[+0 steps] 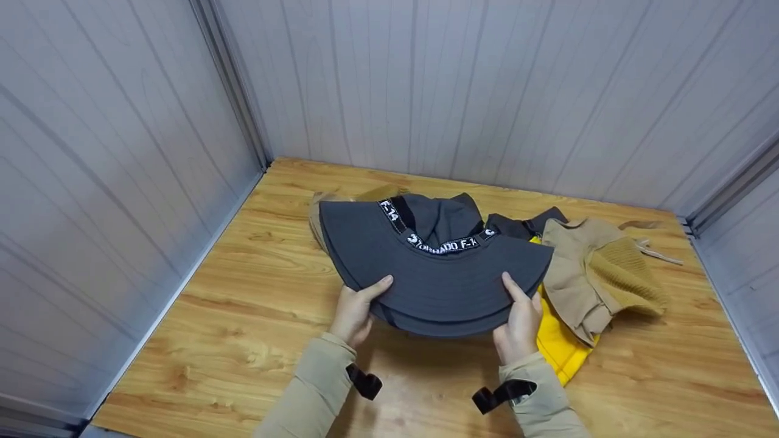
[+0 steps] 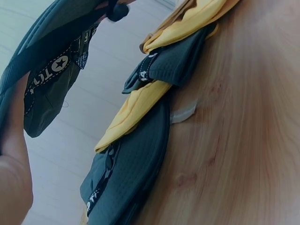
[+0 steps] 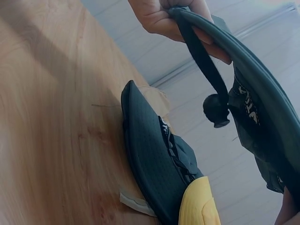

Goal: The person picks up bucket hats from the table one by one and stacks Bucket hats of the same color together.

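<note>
Both hands hold a dark grey bucket hat [image 1: 438, 292] above the table, its wide brim spread toward me. White lettering reading "TORNADO F-14" runs along its black band [image 1: 447, 244]. My left hand [image 1: 353, 310] grips the brim's left edge with the thumb on top; my right hand [image 1: 520, 316] does likewise at the right. The fingers beneath are mostly hidden. In the right wrist view, a black strap [image 3: 201, 56] with a round black end hangs beside the held hat. Below it another dark hat [image 3: 150, 150] lies on the table next to a yellow piece [image 3: 199, 201].
To the right lie a tan hat [image 1: 566, 267] with a mustard ribbed part [image 1: 627, 274], a yellow hat [image 1: 557, 340] and a dark hat [image 1: 511, 228]. Tan fabric [image 1: 316, 228] peeks out behind the held brim. Pale panel walls [image 1: 438, 91] enclose the wooden table [image 1: 243, 340].
</note>
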